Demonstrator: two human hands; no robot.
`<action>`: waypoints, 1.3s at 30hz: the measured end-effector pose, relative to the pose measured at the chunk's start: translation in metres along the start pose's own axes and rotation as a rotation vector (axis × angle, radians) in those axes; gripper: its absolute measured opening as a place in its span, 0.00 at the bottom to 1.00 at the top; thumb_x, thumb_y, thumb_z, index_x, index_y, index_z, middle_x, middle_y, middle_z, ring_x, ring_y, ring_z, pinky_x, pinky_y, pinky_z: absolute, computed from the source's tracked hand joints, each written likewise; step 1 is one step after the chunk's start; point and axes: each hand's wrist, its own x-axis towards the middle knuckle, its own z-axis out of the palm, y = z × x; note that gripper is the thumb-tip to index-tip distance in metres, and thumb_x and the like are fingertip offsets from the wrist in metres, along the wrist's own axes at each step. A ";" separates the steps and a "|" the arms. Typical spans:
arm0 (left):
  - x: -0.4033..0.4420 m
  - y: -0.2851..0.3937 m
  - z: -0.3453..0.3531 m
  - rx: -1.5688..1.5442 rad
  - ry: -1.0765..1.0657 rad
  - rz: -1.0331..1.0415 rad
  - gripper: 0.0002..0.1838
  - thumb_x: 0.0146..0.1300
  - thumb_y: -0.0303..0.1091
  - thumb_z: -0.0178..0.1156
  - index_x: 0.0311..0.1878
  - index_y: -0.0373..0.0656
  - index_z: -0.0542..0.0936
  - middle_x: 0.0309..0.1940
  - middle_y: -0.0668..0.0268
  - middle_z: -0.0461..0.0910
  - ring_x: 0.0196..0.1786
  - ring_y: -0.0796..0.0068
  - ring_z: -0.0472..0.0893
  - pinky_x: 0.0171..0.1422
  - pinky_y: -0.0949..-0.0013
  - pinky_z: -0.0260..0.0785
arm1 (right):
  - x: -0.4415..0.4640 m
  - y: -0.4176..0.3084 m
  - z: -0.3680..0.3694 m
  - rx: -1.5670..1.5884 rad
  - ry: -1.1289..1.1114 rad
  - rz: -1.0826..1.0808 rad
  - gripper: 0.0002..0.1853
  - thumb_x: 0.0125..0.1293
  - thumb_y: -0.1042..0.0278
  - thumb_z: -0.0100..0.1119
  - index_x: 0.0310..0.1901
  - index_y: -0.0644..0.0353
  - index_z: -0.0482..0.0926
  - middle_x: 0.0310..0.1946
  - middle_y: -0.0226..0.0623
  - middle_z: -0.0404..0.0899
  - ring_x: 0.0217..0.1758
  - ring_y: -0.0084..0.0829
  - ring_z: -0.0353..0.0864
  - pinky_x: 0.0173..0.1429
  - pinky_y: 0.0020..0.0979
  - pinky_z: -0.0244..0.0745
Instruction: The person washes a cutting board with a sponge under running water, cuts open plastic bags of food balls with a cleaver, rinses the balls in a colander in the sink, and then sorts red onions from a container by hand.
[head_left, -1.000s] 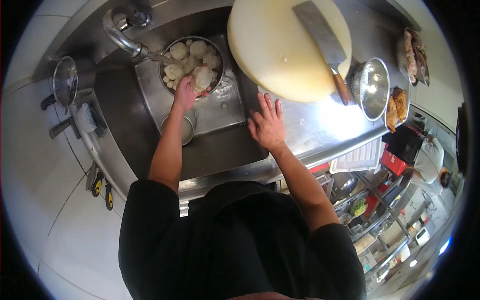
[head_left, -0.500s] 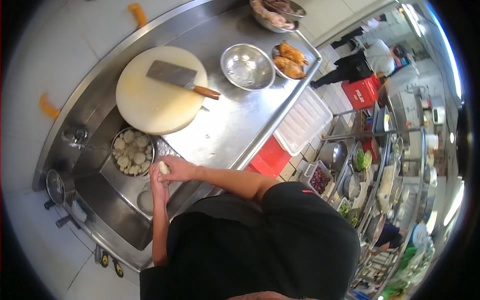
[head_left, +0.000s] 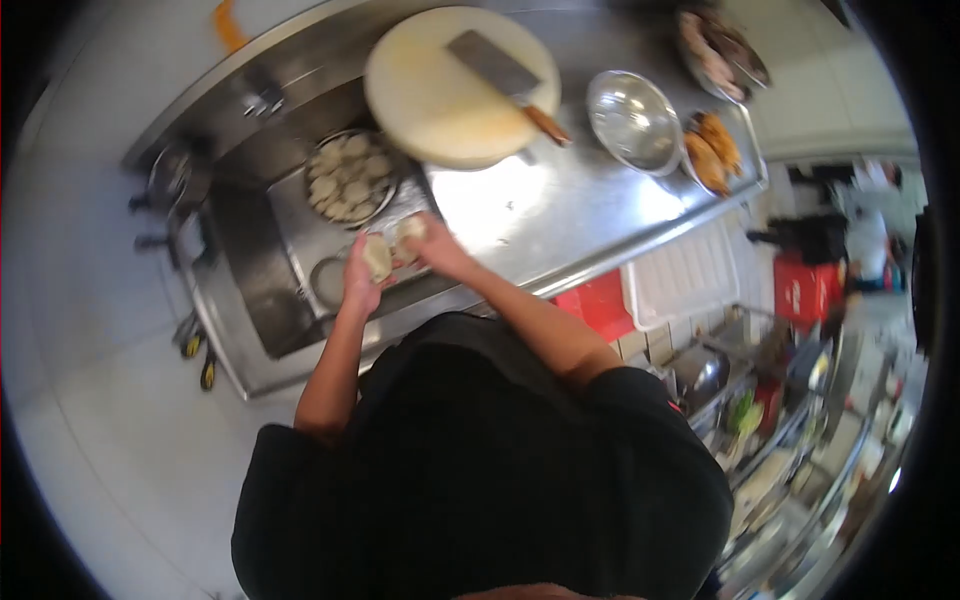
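Over the sink's near edge, my left hand [head_left: 361,276] holds a pale lumpy piece of food [head_left: 377,257], its exact kind not clear. A similar pale piece [head_left: 411,231] is in the fingers of my right hand [head_left: 436,248], just beside it. The two pieces are a small gap apart. Just beyond my hands, a round metal pot [head_left: 392,190] in the sink is filled with pale rounded pieces [head_left: 350,178] of the same look. Motion blurs the details.
A round cutting board [head_left: 420,90] carries a cleaver [head_left: 495,65] with a wooden handle. Right of it stand a metal bowl [head_left: 634,120], a bowl of browned poultry [head_left: 712,155] and a bowl of raw meat [head_left: 715,60]. A tap [head_left: 264,98] rises behind the sink [head_left: 262,230].
My hands were together around one pale piece; now they are apart, with a pale piece in each. The view has turned, shifting the counter right and upward in the picture.
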 end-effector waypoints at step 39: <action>0.170 0.128 0.177 1.595 0.760 0.936 0.47 0.69 0.68 0.47 0.77 0.37 0.57 0.74 0.33 0.53 0.70 0.37 0.67 0.72 0.44 0.60 | 0.015 -0.089 -0.202 -1.105 0.811 -0.178 0.19 0.59 0.73 0.55 0.54 0.62 0.72 0.48 0.48 0.77 0.53 0.45 0.77 0.59 0.42 0.74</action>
